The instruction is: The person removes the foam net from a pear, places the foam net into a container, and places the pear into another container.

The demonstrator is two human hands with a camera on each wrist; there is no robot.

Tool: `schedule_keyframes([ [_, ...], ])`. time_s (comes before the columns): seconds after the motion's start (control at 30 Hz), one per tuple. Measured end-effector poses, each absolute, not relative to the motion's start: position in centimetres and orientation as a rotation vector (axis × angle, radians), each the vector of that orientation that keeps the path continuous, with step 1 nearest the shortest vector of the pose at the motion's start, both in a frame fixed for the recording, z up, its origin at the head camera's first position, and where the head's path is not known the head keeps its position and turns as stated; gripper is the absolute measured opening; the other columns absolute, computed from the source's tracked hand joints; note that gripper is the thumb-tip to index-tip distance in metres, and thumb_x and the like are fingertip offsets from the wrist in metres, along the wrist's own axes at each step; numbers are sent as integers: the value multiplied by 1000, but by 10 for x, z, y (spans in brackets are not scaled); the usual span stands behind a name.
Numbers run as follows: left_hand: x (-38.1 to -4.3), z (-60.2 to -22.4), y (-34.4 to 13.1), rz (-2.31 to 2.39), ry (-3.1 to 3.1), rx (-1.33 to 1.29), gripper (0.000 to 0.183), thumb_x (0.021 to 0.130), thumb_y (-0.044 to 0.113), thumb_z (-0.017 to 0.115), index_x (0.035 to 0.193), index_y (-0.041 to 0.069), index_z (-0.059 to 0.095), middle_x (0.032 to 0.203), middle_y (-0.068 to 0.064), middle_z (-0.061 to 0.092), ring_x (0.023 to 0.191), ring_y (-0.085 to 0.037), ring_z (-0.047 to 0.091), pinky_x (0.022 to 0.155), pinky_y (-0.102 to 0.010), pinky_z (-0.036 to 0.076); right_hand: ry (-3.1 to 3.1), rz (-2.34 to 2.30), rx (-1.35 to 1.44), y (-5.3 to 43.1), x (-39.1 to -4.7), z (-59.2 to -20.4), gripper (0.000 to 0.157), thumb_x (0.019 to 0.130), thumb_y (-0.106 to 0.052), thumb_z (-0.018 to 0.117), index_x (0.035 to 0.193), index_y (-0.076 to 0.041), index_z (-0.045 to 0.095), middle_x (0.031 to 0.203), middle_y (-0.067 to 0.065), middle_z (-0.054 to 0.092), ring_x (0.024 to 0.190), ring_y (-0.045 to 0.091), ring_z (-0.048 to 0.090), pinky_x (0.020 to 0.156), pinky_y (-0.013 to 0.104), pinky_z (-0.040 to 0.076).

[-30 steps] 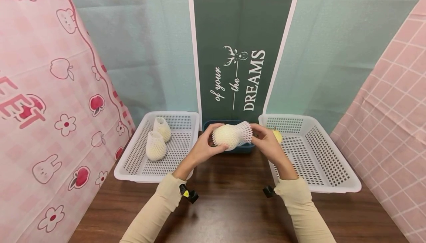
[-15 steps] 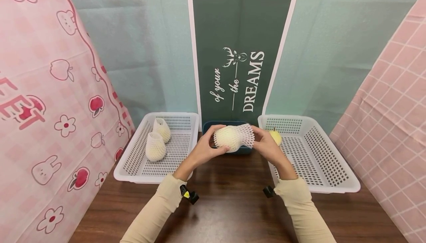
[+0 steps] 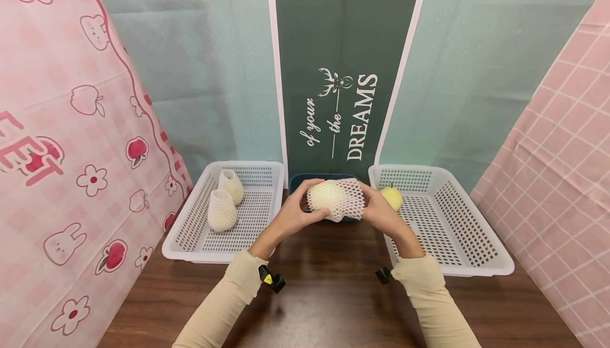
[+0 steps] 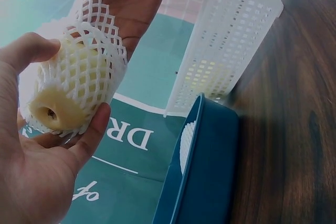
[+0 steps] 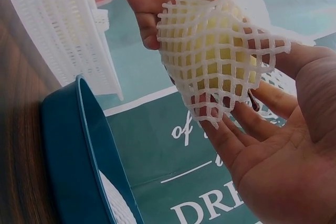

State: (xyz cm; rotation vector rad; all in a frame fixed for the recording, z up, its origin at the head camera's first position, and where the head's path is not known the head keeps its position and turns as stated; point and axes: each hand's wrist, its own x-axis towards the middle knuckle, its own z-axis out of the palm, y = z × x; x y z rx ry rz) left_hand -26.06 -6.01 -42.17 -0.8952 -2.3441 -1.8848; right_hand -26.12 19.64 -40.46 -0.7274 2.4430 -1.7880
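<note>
My left hand grips a pale yellow pear in a white foam net sleeve, thumb on one side and fingers under it. The pear's blossom end pokes out of the net in the left wrist view. At the sleeve's other, wider end my right hand holds the rim, its thumb and fingertips inside the mesh and spreading it. The pear's dark stem shows there, between the right fingers. Both hands hold the pear above the table's far part, in front of a blue bin.
On the left a white perforated basket holds two netted pears. Another white basket on the right has a bare yellow pear near its left wall. White netting lies in the blue bin. Cloth curtains hang behind and alongside.
The sleeve's right end has widened and been drawn further over the pear by my right hand. My left hand keeps its grip, with the pear slightly lower and further right.
</note>
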Motion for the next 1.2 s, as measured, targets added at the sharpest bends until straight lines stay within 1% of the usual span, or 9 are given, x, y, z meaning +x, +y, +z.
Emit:
schedule_keyframes([
  [0.2, -260, -421, -60, -1894, -2346, -881, 70, 94, 13, 80, 156, 19, 49, 153, -11, 52, 133, -28, 61, 113, -50, 51, 2438, -1755, -706, 193, -260, -402, 73, 91, 0, 79, 156, 0, 46, 149, 26, 57, 119, 3, 61, 97, 19, 52],
  [0.3, -261, -421, -60, -1912, -2334, -884, 70, 94, 11, 80, 156, 18, 49, 153, -12, 52, 133, -30, 61, 113, -52, 50, 2444, -1742, -692, 191, -259, -401, 74, 90, -2, 80, 156, -1, 46, 149, 25, 57, 121, 8, 60, 97, 19, 51],
  [0.43, -261, -421, -59, -1924, -2332, -882, 70, 94, 10, 80, 157, 17, 49, 153, -13, 52, 133, -31, 61, 112, -51, 52, 2442, -1735, -689, 189, -259, -402, 76, 89, -3, 81, 156, -2, 46, 149, 25, 58, 123, 17, 59, 97, 20, 51],
  [0.63, -260, -423, -58, -1934, -2333, -877, 70, 94, 9, 80, 157, 17, 49, 154, -14, 52, 135, -33, 60, 112, -57, 50, 2466, -1713, -701, 189, -258, -404, 78, 89, -3, 83, 157, -3, 46, 151, 23, 57, 129, 26, 58, 100, 22, 51],
  [0.77, -259, -422, -58, -1914, -2338, -881, 71, 93, 10, 80, 157, 17, 50, 153, -14, 54, 136, -33, 61, 113, -55, 50, 2478, -1697, -709, 188, -259, -405, 79, 89, -5, 83, 158, -3, 45, 152, 23, 57, 131, 27, 58, 101, 22, 51],
  [1.0, -259, -422, -58, -1911, -2338, -888, 71, 94, 11, 81, 157, 18, 50, 152, -13, 55, 135, -32, 62, 112, -52, 51, 2467, -1712, -722, 188, -259, -406, 78, 88, -3, 84, 156, -3, 47, 151, 22, 58, 127, 19, 59, 100, 22, 51],
  [1.1, -259, -422, -58, -1923, -2325, -895, 70, 94, 11, 80, 157, 18, 50, 151, -12, 55, 134, -30, 62, 112, -49, 52, 2499, -1698, -724, 188, -258, -404, 76, 88, -4, 84, 155, -2, 49, 151, 22, 59, 126, 18, 59, 100, 22, 51],
  [1.2, -260, -421, -57, -1936, -2313, -900, 70, 94, 10, 81, 156, 18, 51, 151, -11, 56, 134, -28, 62, 112, -45, 52, 2509, -1693, -724, 188, -258, -404, 76, 88, -4, 85, 155, -2, 49, 150, 22, 59, 127, 20, 59, 100, 22, 51],
])
